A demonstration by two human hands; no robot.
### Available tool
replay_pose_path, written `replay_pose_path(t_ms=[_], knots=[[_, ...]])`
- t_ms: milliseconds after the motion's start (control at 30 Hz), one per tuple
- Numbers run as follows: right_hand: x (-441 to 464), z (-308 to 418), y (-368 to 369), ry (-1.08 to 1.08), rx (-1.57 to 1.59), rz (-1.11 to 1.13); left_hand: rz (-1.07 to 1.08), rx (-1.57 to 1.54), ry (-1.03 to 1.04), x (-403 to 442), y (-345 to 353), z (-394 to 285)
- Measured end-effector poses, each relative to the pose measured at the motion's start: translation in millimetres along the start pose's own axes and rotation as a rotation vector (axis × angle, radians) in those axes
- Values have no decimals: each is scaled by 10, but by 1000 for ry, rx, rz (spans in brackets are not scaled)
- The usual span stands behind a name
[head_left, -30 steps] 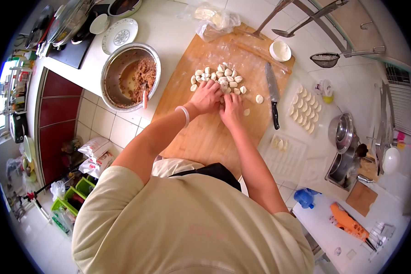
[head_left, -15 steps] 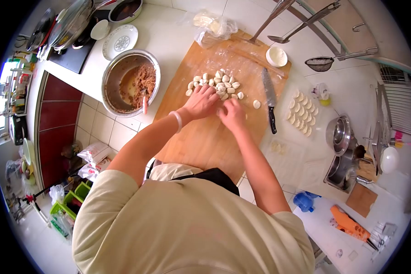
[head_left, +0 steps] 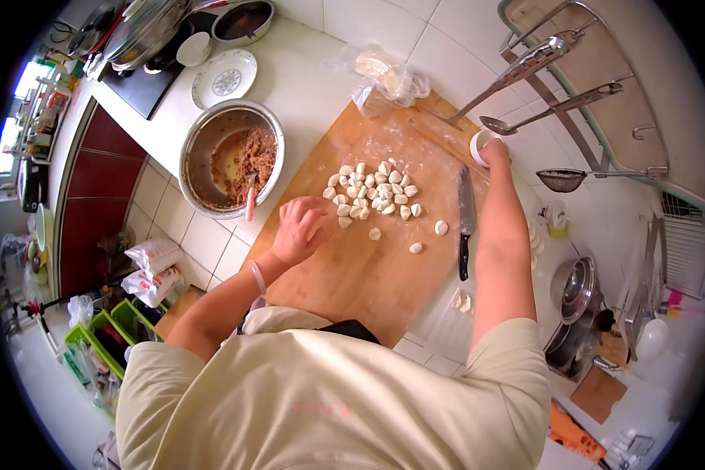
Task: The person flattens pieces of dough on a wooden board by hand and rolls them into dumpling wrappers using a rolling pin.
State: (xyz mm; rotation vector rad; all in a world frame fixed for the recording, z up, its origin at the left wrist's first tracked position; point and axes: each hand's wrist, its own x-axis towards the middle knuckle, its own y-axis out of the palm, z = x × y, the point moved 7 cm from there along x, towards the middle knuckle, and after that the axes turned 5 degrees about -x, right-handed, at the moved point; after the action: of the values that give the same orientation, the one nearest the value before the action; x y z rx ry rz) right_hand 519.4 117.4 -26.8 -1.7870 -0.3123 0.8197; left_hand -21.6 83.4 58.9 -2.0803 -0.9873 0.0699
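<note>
My left hand (head_left: 299,229) is over the left side of the wooden board (head_left: 352,274), fingers loosely apart and nothing in them. At the board's far right corner my right hand (head_left: 497,150) reaches into or onto a small white bowl (head_left: 479,143); the bowl hides its fingers. Several small floured dough pieces (head_left: 370,189) lie clustered mid-board, with a few loose ones, such as a dough piece (head_left: 416,248), nearer me. A knife (head_left: 465,211) with a black handle lies along the right edge, left of my right forearm.
A metal basin (head_left: 193,168) of minced filling with a pink-handled utensil stands left of the board, below a patterned plate (head_left: 225,78). A plastic bag (head_left: 392,78) sits at the far edge. Ladles and a strainer (head_left: 562,180) hang at right. Shaped dumplings (head_left: 462,301) show beside my right arm.
My hands have parted from the dough pieces. The left has drawn back left and toward me; the right has moved far right to the white bowl. The view has shifted, and the dough cluster is uncovered.
</note>
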Motion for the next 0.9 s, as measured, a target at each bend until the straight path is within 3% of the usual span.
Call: replay_pose_path(t_ms=[133,200,233,267,300,333,400,467,533,600,667,700,733,800,867,900], knots=[[-160,5,-17,30,50,-63,-28,28,-54,-117,-40,183],[-400,12,-158,-78,235,-232,8,-33,-137,-155,34,303],[-703,102,-161,-195,469,-291,17,-39,-139,-157,84,313],[-690,205,229,-327,743,-221,35,-63,-178,-137,160,343],[-1298,522,148,-422,934,-64,53,-86,-216,-109,244,376],[-1669,738,294,-448,944,-21,58,-91,-214,-56,314,393],[-2395,1253,452,-851,971,-282,151,-39,-211,75,513,420],[-2981,1623,591,-850,544,-351,159,-12,-197,275,641,413],[-3415,1783,724,-823,343,-379,145,52,-124,501,780,445],[-3603,1693,937,-821,404,-347,160,17,-120,726,893,462],[-3782,1522,1137,-779,239,-229,237,305,70,872,999,265],[-3777,1395,1143,-704,240,-272,435,279,90,862,1047,159],[-3713,1346,1167,-703,237,-271,435,276,90,786,1057,148],[-3479,1132,1074,-440,271,-452,499,126,322,490,1141,24],[-3310,1188,1028,-388,235,-449,552,125,326,361,1186,109],[-3284,1311,1001,-515,359,-412,533,166,253,440,1135,172]])
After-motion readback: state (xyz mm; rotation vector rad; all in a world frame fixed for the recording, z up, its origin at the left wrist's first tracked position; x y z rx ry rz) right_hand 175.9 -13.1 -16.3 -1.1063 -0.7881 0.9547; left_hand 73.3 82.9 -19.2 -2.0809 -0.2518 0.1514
